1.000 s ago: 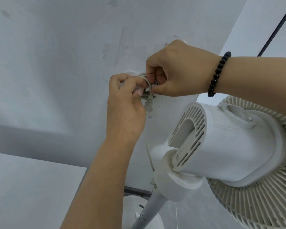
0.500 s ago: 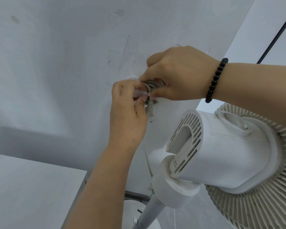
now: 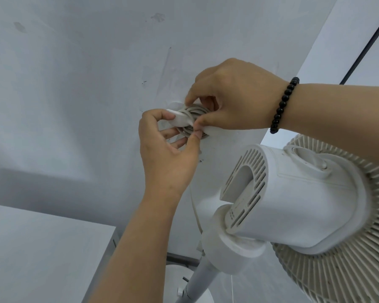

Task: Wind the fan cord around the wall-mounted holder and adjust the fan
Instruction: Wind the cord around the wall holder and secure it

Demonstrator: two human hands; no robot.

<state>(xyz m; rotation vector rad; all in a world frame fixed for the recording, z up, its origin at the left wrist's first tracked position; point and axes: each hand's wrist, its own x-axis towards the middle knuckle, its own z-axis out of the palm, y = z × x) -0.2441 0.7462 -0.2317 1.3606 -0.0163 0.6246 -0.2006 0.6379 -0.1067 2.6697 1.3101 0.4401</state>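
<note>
Two hands work at the wall-mounted holder (image 3: pixel 179 119). Left hand (image 3: pixel 166 147), raised from below with wrist bent back, pinches the fan cord (image 3: pixel 189 112) at the coil's lower edge. Right hand (image 3: pixel 230 99), reaching across from the right, grips the holder's white tab and the coil between thumb and fingers. Cord lies wound in several loops on the holder, against the wall (image 3: pixel 74 84). Judged light, springy, liable to uncoil; best held at the loops. Fan (image 3: pixel 293 193) stands untouched below right.
</note>
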